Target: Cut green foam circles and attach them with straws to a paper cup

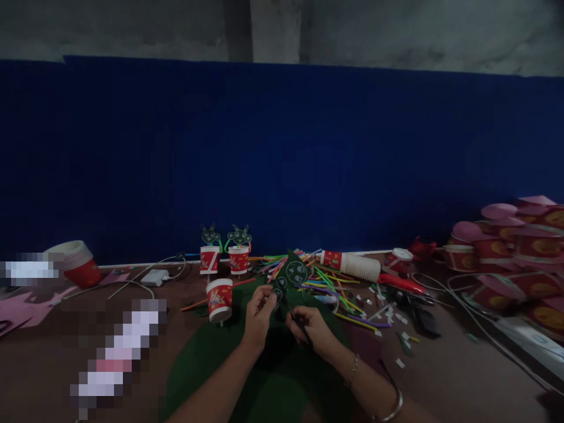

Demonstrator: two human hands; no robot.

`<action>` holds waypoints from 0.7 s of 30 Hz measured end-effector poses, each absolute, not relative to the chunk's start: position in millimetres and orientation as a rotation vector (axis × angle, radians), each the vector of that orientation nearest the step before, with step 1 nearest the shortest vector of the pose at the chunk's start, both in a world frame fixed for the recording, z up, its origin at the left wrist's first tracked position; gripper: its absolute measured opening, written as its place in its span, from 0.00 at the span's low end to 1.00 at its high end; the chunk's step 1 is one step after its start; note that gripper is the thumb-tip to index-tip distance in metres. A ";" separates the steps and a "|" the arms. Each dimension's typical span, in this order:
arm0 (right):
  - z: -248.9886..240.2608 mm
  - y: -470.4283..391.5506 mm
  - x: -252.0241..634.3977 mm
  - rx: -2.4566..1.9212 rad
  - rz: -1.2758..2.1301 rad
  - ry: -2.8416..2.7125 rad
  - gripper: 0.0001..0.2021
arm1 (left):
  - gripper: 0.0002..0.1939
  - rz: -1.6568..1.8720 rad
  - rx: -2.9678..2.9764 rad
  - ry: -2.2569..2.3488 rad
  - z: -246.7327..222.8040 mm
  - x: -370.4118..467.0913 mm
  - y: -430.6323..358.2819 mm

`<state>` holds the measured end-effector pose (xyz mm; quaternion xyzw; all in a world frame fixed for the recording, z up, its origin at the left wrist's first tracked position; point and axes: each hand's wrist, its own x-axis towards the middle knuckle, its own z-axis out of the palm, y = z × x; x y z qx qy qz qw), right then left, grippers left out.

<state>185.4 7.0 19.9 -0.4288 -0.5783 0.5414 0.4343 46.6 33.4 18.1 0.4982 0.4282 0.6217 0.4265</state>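
Observation:
Between finger and thumb, my left hand (261, 314) pinches a dark green paper cut-out (296, 272) with a pale animal face drawn on it. Dark-handled scissors (300, 324) are in my right hand (312, 330), their blades pointing up and left to the lower edge of the cut-out. Dark green paper (211, 364) lies below both hands. A red paper cup (220, 299) stands to the left of my left hand. Behind it are two red cups (210, 259) with green face cut-outs and bent straws on them.
Colourful straws (337, 288) lie beyond my hands, beside a row of nested cups (356, 265). Paper scraps (400, 317) and a red tool (403, 283) are to the right. Pink-topped cups (497, 247) are piled far right. Stacked cups (79, 261) and a white adapter (155, 277) are left.

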 end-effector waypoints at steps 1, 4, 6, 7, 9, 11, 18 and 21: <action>19.5 7.2 185.2 -1.070 1.346 -1.439 0.11 | 0.11 1.553 1.244 1.070 17.3 46.3 33.6; 17.7 7.7 184.7 -1.090 1.351 -1.430 0.12 | 0.11 1.543 1.265 1.060 15.0 45.2 35.1; 16.4 7.9 184.7 -1.081 1.368 -1.429 0.12 | 0.10 1.536 1.307 1.062 13.7 44.3 36.3; 15.8 8.0 184.8 -1.070 1.373 -1.430 0.12 | 0.10 1.533 1.333 1.067 13.3 43.8 36.9; 14.9 8.4 185.0 -1.055 1.377 -1.427 0.12 | 0.11 1.519 1.370 1.081 12.6 42.9 37.9; 14.5 8.7 185.1 -1.066 1.374 -1.412 0.12 | 0.11 1.501 1.375 1.088 12.0 42.4 38.6; 12.4 10.2 184.8 -1.097 1.356 -1.405 0.12 | 0.10 1.521 1.360 1.103 12.0 42.5 38.6; 12.0 10.4 185.2 -1.106 1.350 -1.419 0.12 | 0.10 1.534 1.403 1.103 13.2 42.1 38.2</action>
